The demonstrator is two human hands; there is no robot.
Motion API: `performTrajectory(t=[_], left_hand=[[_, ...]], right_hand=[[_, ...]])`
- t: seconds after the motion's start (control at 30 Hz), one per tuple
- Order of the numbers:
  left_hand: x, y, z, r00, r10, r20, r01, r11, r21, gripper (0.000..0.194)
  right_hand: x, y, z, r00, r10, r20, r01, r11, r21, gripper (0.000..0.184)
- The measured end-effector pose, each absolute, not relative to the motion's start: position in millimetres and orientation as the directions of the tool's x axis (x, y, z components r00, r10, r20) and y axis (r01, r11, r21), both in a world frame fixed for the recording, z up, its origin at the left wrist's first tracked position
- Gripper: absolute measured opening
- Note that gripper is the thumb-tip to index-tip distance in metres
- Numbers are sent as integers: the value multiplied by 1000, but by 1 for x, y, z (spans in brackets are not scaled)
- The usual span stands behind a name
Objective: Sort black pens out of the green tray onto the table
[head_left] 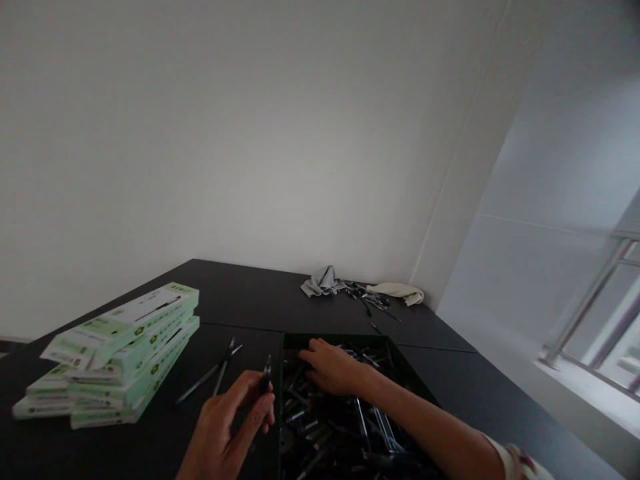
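My left hand [235, 423], at the lower middle left of the box, is closed in a pinch on a dark pen [267, 375] with its narrow tip pointing up. A dark open-topped box [411, 373] beside it holds a jumble of loose pens [363, 427]. My right hand [333, 367] reaches in over the box's far left part, its fingers curled down among the pens. What those fingers grip, if anything, is hidden. Two or more loose pens [206, 381] lie crossed on the black table, left of the box.
Several green-and-white pen boxes [135, 353] form an uneven stack on the left of the black table [240, 293]. Toward the wall lie a grey cloth [323, 281], a scattered heap of dark pens [367, 295] and a cream cloth [400, 291]. A metal railing [590, 300] stands at right.
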State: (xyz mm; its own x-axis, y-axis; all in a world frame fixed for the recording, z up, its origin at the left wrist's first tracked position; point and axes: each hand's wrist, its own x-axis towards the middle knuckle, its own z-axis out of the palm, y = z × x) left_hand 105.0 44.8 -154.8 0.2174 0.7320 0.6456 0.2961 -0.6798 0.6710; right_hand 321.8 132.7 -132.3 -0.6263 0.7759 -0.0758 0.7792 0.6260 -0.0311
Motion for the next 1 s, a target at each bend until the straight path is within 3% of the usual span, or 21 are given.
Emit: performTrajectory(t=[0.37, 0.73, 1.0], left_hand=[[102, 47, -150, 152, 756, 637, 316, -647, 694, 9], [101, 50, -152, 154, 771, 618, 320, -630, 707, 9], [105, 48, -149, 105, 798, 593, 295, -595, 748, 14]], right_hand=[[332, 126, -134, -689, 710, -147, 720, 694, -19, 24], [352, 121, -129, -588, 801, -116, 805, 593, 10, 15], [324, 139, -136, -591, 806, -39, 807, 590, -37, 28]])
